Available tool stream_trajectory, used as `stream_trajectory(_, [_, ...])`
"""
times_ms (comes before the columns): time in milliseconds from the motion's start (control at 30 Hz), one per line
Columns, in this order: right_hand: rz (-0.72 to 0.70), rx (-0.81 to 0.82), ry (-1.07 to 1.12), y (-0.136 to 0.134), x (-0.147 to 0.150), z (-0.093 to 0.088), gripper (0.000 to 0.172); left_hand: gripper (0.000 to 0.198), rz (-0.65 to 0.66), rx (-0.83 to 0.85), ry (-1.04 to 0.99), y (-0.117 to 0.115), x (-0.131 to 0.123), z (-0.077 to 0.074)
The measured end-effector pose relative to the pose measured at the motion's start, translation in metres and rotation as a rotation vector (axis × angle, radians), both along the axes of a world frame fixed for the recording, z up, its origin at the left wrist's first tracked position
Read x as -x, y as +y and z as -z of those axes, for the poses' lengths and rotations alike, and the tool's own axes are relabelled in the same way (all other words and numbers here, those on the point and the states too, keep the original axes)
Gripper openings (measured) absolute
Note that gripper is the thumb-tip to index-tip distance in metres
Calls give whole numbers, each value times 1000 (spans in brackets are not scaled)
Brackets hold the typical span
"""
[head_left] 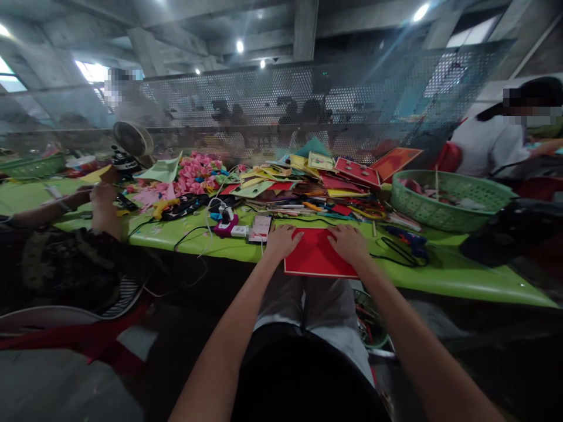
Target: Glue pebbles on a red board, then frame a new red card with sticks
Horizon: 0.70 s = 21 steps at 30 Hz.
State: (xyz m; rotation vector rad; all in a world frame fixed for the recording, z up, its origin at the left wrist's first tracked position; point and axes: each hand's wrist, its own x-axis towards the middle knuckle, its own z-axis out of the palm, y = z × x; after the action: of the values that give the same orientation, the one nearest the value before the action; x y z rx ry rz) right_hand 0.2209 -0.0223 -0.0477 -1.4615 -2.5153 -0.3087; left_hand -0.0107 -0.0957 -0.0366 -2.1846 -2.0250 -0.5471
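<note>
A red rectangular card [317, 252] with a pale border lies on the front of the green table, its near edge sticking out over my lap. My left hand [282, 240] rests palm down on its left side, fingers stretched forward and the thumb pointing inward. On the opposite side my right hand [350, 242] lies the same way, fingers extended over the card's right edge. Both hands look open and flat on the card; whether anything is under the palms is hidden. Just left of my left hand lies a phone [260, 227].
A purple power strip [227, 225] with cables sits left of the phone. Behind are piled coloured cards [303, 176], pens and pink pieces [200, 174]. To the right lie a blue glue gun [409, 239] and a green basket [448, 202]. A co-worker's hands [97, 196] are at left.
</note>
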Motion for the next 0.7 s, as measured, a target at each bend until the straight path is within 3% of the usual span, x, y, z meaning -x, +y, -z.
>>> stream_trajectory(700, [22,18,6,-2,0,-1,45,36,8,-23,-23,0,-1,3])
